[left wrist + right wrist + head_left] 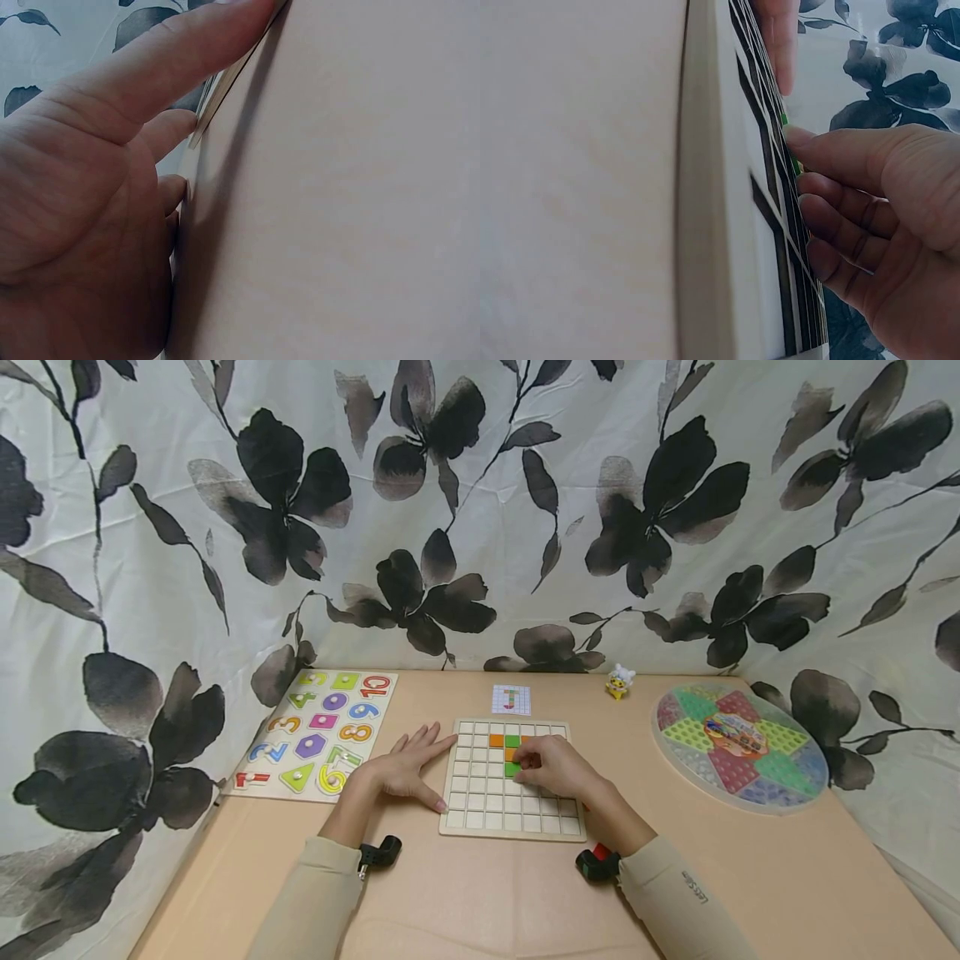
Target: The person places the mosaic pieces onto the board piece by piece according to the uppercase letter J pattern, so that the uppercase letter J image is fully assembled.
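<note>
A pale wooden grid board (480, 820) lies flat on the table. Orange tiles (497, 741) and green tiles (512, 742) fill a few of its upper-middle cells. My left hand (401, 768) is spread at the board's left side, thumb and index fingertip against its edge. My right hand (558, 766) reaches over from the right, fingers curled, thumb and fingertips pinching at a green tile (512, 770) in the grid. In the right wrist view green shows by the thumb tip (799, 135); the fingers partly hide the tiles.
Behind the board lies a small pattern card (512, 699). A number-and-shape puzzle board (311, 743) sits at left, a round clear-lidded case (738, 747) at right. A small yellow figurine (619, 681) stands at the back. Something red (602, 852) shows by the right wrist.
</note>
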A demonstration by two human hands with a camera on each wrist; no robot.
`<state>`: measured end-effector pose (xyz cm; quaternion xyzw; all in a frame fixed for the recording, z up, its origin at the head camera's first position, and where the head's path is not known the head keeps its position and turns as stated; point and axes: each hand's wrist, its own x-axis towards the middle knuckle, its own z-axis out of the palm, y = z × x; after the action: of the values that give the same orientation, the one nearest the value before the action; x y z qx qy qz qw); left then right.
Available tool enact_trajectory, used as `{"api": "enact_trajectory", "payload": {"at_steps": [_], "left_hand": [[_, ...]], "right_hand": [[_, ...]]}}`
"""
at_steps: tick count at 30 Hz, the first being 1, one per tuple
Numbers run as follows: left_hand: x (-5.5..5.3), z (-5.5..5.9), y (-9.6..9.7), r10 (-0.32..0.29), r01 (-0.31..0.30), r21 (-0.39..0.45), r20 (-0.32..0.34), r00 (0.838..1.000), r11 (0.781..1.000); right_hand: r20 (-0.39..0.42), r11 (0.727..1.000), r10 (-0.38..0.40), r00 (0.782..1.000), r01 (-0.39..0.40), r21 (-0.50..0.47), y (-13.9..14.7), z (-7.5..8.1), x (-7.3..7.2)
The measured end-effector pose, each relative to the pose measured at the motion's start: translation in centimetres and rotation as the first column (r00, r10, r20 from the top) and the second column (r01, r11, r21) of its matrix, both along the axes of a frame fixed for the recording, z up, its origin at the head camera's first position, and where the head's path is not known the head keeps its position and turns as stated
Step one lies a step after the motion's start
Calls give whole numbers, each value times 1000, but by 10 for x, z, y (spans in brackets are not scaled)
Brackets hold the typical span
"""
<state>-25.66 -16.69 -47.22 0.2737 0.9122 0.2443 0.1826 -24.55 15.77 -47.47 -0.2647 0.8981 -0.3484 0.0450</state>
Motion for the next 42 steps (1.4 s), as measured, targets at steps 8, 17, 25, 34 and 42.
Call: {"api": "enact_trajectory", "payload": {"at_steps": [8, 17, 25, 34, 42], "left_hand": [[0, 0, 0, 0, 0, -2, 1, 1000, 1000], [1, 1, 0, 3, -3, -11, 3, 1000, 1000], [0, -1, 0, -3, 3, -6, -6, 1000, 1000], [1, 2, 1, 0, 0, -5, 8, 1000, 1000], [1, 1, 1, 2, -2, -6, 8, 1000, 1000]], "right_hand": [[-6, 1000, 7, 1000, -7, -5, 0, 1, 0], [6, 998, 14, 1000, -14, -54, 6, 12, 1], [15, 997, -7, 1000, 9, -81, 15, 31, 7], [51, 993, -46, 998, 52, -104, 32, 47, 9], [58, 994, -43, 997, 48, -96, 52, 50, 6]]}}
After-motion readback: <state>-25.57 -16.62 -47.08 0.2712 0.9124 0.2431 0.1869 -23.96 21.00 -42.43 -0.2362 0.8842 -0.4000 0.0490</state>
